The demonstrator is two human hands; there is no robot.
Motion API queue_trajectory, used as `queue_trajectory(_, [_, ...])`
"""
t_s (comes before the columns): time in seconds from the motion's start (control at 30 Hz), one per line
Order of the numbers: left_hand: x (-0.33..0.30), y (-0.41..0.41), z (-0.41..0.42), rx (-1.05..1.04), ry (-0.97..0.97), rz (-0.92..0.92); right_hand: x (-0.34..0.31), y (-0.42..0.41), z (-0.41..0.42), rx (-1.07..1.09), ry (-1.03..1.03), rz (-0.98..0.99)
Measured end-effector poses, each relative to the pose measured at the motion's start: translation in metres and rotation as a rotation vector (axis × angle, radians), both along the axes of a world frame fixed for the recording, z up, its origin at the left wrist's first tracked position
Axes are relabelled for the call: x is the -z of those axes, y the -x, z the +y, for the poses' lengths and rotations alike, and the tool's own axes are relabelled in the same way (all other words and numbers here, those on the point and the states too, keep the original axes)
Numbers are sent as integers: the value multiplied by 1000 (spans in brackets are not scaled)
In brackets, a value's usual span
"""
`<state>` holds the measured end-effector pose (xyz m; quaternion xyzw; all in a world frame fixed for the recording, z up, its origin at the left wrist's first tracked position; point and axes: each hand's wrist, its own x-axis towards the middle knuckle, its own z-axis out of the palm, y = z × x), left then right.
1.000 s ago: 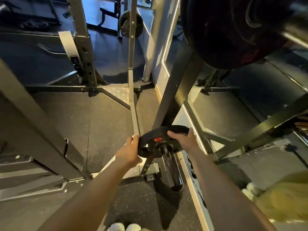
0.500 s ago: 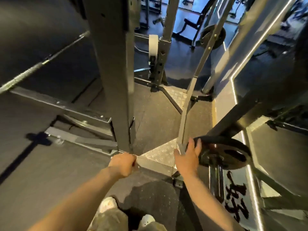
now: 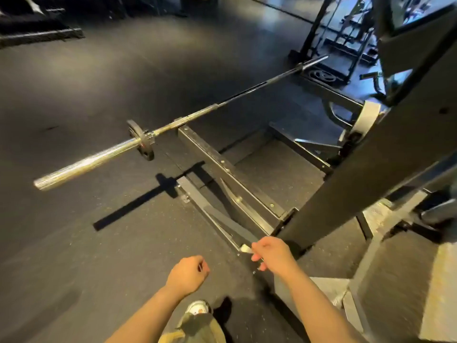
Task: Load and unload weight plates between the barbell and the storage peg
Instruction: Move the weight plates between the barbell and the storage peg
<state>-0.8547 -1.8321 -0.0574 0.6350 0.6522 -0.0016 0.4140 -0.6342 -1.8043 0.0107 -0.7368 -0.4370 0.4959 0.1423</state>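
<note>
Two empty hands, left [image 3: 187,273] and right [image 3: 270,252], apparently loosely curled; grip the small plate [image 3: 141,140] by both edges, sliding it straight off the barbell [image 3: 89,163].

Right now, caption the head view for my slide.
Both hands, left and right, hang empty near a barbell carrying one small plate.

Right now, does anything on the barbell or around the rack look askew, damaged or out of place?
Nothing looks damaged or spilled. The long chrome steel barbell lies across the black rack rail, carrying one small black round weight plate on its near sleeve; the far sleeve looks bare, so loading seems uneven. Both hands hold nothing.
</note>
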Motion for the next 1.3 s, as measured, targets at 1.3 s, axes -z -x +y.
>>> queue_trajectory(1.3, [49, 295, 367, -1169, 248, -298, 94, 421, 562, -819, -124, -94])
